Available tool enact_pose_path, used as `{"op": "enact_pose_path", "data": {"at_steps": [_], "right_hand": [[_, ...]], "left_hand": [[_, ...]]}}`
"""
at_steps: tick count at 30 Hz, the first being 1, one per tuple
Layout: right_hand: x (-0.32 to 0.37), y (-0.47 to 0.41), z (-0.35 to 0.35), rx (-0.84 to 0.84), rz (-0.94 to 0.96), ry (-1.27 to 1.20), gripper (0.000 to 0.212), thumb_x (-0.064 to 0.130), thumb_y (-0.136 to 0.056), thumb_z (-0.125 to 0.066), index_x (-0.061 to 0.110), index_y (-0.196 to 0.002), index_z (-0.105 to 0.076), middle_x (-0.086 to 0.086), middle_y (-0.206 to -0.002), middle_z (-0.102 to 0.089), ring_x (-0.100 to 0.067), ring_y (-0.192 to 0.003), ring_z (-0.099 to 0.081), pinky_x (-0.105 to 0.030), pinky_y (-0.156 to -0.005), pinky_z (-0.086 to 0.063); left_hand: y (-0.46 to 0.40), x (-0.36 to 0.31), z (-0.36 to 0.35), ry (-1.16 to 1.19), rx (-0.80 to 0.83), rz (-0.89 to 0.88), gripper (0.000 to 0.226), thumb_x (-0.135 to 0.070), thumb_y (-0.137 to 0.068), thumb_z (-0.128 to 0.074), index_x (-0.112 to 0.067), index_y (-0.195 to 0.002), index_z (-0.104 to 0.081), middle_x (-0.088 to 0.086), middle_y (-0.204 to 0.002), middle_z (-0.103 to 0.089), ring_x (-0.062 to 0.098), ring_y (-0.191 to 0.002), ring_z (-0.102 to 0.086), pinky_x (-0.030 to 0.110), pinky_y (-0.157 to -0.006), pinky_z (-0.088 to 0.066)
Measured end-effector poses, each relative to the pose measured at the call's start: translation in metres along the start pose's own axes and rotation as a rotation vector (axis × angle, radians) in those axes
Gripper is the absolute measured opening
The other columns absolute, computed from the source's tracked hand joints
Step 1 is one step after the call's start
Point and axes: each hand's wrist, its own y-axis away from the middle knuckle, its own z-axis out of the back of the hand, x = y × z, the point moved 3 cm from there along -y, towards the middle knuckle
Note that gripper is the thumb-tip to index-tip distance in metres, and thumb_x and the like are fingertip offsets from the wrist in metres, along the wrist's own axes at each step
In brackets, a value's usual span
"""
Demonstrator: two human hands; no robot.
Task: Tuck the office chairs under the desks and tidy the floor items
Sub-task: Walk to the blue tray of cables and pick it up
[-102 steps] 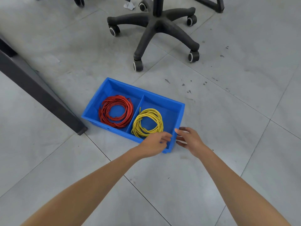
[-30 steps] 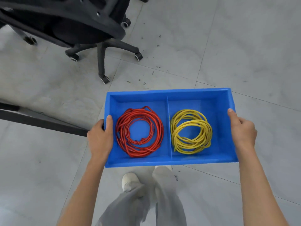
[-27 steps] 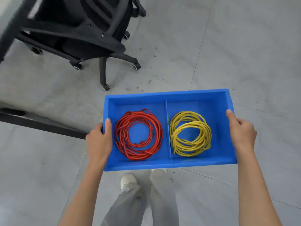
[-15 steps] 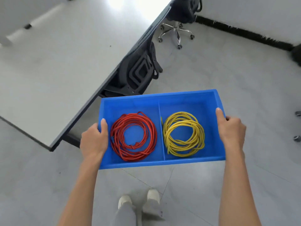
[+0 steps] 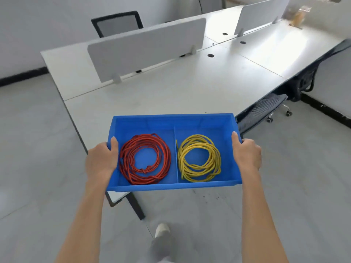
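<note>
The blue bin (image 5: 173,118) was held in the air in front of the person, above the near corner of the white desk (image 5: 190,86) and the grey tiled floor (image 5: 303,186). The left hand (image 5: 100,160) gripped the bin's left end wall, thumb hooked over the rim and inside the bin; the remaining fingers were hidden beneath it. The right hand (image 5: 247,154) gripped the right end wall in the same manner, thumb over the rim, fingers out of sight below.

A central divider split the bin into two compartments. The red cable coil (image 5: 145,158) lay in the left compartment and the yellow cable coil (image 5: 199,158) in the right. The coils were apart, separated by the divider.

On the desk stood a grey privacy screen (image 5: 148,48), with a second screen (image 5: 260,16) further along. A dark mesh office chair (image 5: 262,111) sat tucked under the desk's right edge, its seat partly showing, with castors on the floor beyond it. Another chair back (image 5: 117,23) rose behind the nearer screen on the desk's far side. One shoe (image 5: 161,230) of the person was visible on the floor below the bin.
</note>
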Motion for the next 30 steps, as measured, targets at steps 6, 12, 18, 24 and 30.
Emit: {"op": "enact_pose_path", "data": {"at_steps": [6, 12, 18, 24, 30], "right_hand": [[0.087, -0.056, -0.08, 0.154, 0.083, -0.025, 0.055, 0.051, -0.092, -0.036, 0.006, -0.061, -0.046, -0.006, -0.061, -0.046, -0.025, -0.058, -0.044, -0.034, -0.055, -0.032], [0.16, -0.129, -0.157, 0.288, 0.209, -0.015, 0.055, 0.049, -0.092, -0.037, 0.011, -0.053, -0.032, -0.004, -0.054, -0.041, -0.02, -0.049, -0.037, -0.029, -0.046, -0.027], [0.227, -0.199, -0.22, 0.426, 0.34, 0.034, 0.054, 0.048, -0.092, -0.038, 0.012, -0.053, -0.03, -0.003, -0.055, -0.038, -0.02, -0.05, -0.035, -0.029, -0.046, -0.025], [0.284, -0.243, -0.276, 0.522, 0.433, 0.043, 0.055, 0.048, -0.092, -0.039, 0.012, -0.052, -0.027, -0.002, -0.053, -0.034, -0.02, -0.05, -0.032, -0.03, -0.045, -0.025], [0.317, -0.264, -0.329, 0.57, 0.432, 0.038, 0.055, 0.048, -0.091, -0.04, 0.012, -0.052, -0.029, -0.004, -0.053, -0.037, -0.024, -0.053, -0.036, -0.033, -0.049, -0.028]], "left_hand": [[-0.079, 0.018, 0.009, -0.042, -0.072, 0.138, 0.051, -0.039, -0.095, -0.033, 0.001, -0.068, -0.051, 0.016, -0.067, -0.049, 0.031, -0.068, -0.044, 0.037, -0.063, -0.035], [-0.136, 0.033, -0.015, -0.053, -0.11, 0.323, 0.055, -0.041, -0.095, -0.032, 0.001, -0.065, -0.05, 0.011, -0.058, -0.047, 0.032, -0.064, -0.047, 0.035, -0.057, -0.033], [-0.175, 0.025, -0.043, -0.073, -0.144, 0.523, 0.05, -0.04, -0.096, -0.032, -0.001, -0.071, -0.051, 0.012, -0.066, -0.048, 0.03, -0.068, -0.045, 0.035, -0.061, -0.035], [-0.219, 0.021, -0.06, -0.102, -0.14, 0.592, 0.05, -0.039, -0.097, -0.029, -0.003, -0.069, -0.049, 0.005, -0.058, -0.043, 0.029, -0.065, -0.046, 0.034, -0.059, -0.034], [-0.272, 0.037, -0.071, -0.168, -0.118, 0.553, 0.05, -0.037, -0.098, -0.027, -0.003, -0.069, -0.049, 0.01, -0.064, -0.049, 0.031, -0.065, -0.048, 0.035, -0.058, -0.037]]}}
